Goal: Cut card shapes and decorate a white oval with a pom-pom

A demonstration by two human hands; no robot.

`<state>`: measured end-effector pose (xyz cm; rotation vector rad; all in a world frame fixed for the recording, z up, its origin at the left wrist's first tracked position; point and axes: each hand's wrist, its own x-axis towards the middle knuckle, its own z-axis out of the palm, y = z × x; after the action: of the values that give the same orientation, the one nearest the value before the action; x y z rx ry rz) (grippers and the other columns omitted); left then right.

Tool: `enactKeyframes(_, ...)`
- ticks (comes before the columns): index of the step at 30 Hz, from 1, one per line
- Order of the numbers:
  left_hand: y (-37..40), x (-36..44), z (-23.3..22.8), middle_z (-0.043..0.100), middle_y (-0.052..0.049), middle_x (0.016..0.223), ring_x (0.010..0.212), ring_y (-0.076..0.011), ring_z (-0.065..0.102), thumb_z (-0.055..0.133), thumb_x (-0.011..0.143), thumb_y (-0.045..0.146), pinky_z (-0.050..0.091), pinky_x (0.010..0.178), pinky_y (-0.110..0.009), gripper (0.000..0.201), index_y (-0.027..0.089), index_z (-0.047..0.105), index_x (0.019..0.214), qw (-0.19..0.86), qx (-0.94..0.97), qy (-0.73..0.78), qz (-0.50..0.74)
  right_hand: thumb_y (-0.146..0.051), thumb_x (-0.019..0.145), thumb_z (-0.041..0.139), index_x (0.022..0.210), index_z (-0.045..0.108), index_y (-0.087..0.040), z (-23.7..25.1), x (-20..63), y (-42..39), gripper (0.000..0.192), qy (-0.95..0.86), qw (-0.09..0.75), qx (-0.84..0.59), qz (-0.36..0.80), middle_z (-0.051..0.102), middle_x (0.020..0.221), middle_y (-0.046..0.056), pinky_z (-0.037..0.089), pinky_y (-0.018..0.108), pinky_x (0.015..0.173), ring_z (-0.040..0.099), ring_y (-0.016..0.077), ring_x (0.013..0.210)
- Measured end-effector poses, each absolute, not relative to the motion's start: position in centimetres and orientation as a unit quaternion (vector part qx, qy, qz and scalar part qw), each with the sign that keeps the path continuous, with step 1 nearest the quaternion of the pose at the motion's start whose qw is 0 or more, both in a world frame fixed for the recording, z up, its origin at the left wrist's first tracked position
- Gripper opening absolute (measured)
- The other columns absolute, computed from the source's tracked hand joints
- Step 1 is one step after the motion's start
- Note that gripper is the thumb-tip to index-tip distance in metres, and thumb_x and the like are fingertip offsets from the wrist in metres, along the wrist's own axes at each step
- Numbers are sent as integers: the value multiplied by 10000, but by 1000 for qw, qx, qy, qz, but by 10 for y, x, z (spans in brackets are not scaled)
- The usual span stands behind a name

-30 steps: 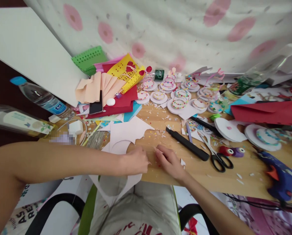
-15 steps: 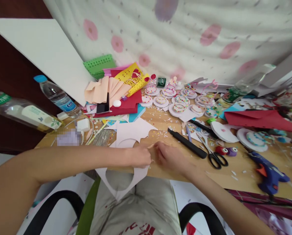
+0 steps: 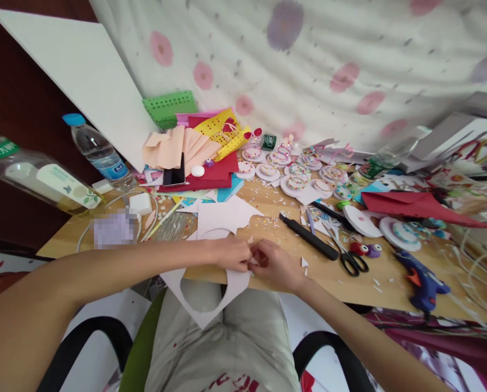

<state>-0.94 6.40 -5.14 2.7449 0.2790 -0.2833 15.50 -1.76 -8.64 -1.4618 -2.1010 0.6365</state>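
Right at the near edge of the counter (image 3: 349,286), the left hand (image 3: 231,254) and right hand (image 3: 277,265) meet with fingertips pinched together on something tiny between them; it is too small to make out. Both hands are closed narrow, fingers curled in. Under the left hand lies a pale pink paper sheet (image 3: 223,215) with round holes cut out of it, its lower part hanging off the counter edge over the person's lap.

Just beyond the right hand, a black craft knife (image 3: 309,237) lies slanted on the counter, and black-handled scissors (image 3: 347,256) lie just past it. Beside the scissors' handles sit two small punches, red and purple (image 3: 366,249). Farther from the hands on that side rests a blue glue gun (image 3: 421,277). Behind the paper sheet is a stack of coloured paper (image 3: 198,147), and near it a cluster of small round paper decorations (image 3: 296,169). Well off past the left forearm stands a water bottle (image 3: 98,152)
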Motion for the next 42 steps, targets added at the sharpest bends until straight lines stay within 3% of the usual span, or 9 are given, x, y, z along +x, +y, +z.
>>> enactKeyframes(5, 66, -11, -54, 666, -27, 640, 507, -143, 519, 593, 777, 153, 332, 458, -254, 130, 164, 695, 698, 203, 970, 94, -93, -96, 758, 601, 718, 558, -191, -90, 152, -17, 111, -786, 257, -525, 203, 555, 691, -8, 382, 263, 630, 499, 139, 659)
enactKeyframes(15, 73, -15, -59, 690, -33, 702, 583, -147, 563, 590, 756, 126, 401, 535, -242, 121, 162, 694, 707, 245, 964, 73, -79, -229, 892, 557, 701, 529, -204, -108, 155, -23, 194, -807, 273, -500, 153, 587, 672, 26, 401, 296, 649, 542, 170, 662)
enactKeyframes(31, 83, -17, -54, 647, -3, 700, 621, -131, 546, 564, 760, 83, 406, 576, -226, 137, 161, 657, 698, 298, 949, 50, -86, -262, 947, 513, 721, 527, -203, -111, 152, -25, 234, -818, 270, -497, 99, 599, 676, 39, 347, 301, 650, 530, 185, 663)
enactKeyframes(42, 86, -17, -53, 689, -30, 832, 751, -152, 601, 549, 795, 89, 446, 697, -226, 119, 153, 650, 788, 347, 928, 73, -110, -223, 956, 485, 769, 553, -192, -102, 150, -25, 201, -829, 238, -498, 89, 620, 719, 52, 310, 301, 655, 527, 187, 688)
